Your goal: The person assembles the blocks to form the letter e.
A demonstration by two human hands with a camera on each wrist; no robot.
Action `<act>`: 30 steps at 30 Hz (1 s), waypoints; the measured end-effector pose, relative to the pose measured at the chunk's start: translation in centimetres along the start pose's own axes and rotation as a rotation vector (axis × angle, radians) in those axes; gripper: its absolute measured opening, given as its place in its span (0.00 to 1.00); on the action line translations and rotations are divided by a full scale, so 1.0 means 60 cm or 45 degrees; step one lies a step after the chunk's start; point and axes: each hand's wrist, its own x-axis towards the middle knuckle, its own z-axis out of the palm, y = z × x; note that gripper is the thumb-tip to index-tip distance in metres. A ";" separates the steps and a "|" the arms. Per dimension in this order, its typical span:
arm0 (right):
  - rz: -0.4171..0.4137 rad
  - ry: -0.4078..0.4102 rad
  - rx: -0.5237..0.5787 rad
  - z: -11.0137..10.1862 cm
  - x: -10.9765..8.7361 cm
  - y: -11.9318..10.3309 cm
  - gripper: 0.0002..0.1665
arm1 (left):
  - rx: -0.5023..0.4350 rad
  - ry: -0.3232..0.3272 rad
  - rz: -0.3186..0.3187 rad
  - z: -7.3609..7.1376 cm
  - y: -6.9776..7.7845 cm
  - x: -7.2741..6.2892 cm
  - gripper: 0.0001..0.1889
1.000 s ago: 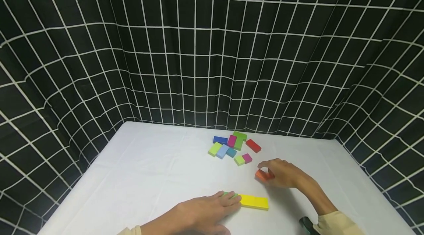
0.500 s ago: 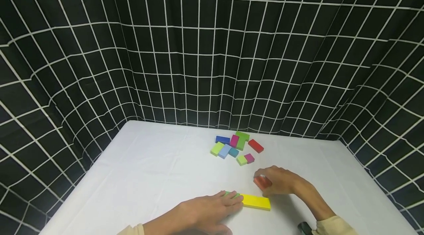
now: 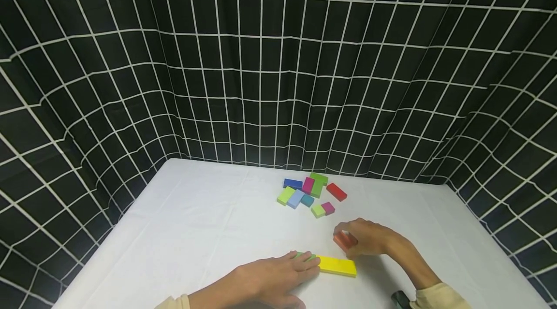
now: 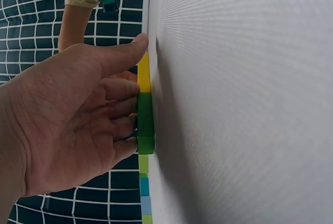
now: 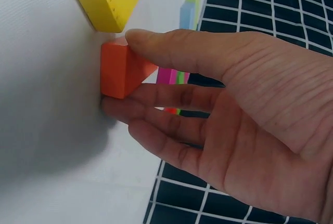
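My left hand lies with its fingers extended over a green block, fingertips on its top. A yellow block continues to the right, end to end with the green one in a row. With thumb and fingers my right hand pinches an orange-red block just behind the yellow block's right end. In the right wrist view, a narrow gap shows between the orange-red block and the yellow one. The left hand hides most of the green block in the head view.
Farther back on the white table lies a cluster of several blocks: dark blue, light blue, teal and red among them. A lime and magenta pair lies nearer. A black gridded curtain encloses the table's back and sides.
My right hand has brought the orange-red block nearer to the yellow block and now hardly moves. The left hand stays on the green block. The head view has shifted slightly.
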 end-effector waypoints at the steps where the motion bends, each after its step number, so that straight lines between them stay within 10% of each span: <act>1: 0.001 -0.005 -0.001 0.000 0.000 0.000 0.27 | 0.006 0.000 0.002 0.000 0.000 0.000 0.39; 30: 0.055 -0.059 0.015 0.001 0.002 -0.004 0.26 | 0.061 0.037 0.032 0.001 0.001 -0.005 0.39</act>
